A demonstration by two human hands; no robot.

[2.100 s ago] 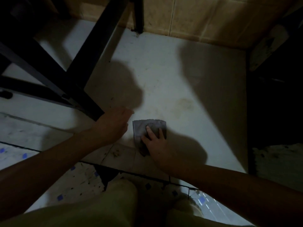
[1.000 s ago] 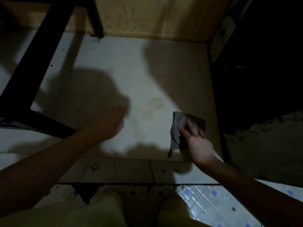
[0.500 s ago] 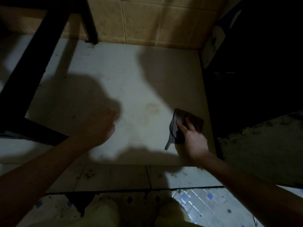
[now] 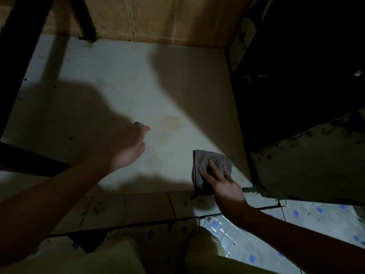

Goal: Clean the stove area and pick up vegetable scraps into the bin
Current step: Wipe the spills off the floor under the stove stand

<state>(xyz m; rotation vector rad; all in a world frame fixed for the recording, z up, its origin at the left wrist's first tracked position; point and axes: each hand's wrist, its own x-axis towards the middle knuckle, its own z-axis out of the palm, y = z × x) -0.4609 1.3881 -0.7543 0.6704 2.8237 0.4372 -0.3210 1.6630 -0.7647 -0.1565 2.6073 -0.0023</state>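
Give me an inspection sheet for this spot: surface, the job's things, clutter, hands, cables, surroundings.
Surface: pale slab, yellowish stain near its middle, dark specks scattered.
Job's things: grey cloth at the slab's right front corner; no bin or vegetable scraps seen.
Clutter: dark crumbs on the tiles in front of the slab.
Hands: right hand presses the cloth with straight fingers; left hand holds nothing, fingers loosely curled.
Cables: nothing seen.
Surroundings: black frame leg at the back left, tan tiled wall behind; right side too dark to tell.

The right hand [image 4: 227, 185] has swept the cloth [image 4: 203, 161] rightward across the slab [image 4: 138, 86], reaching its front-right corner.
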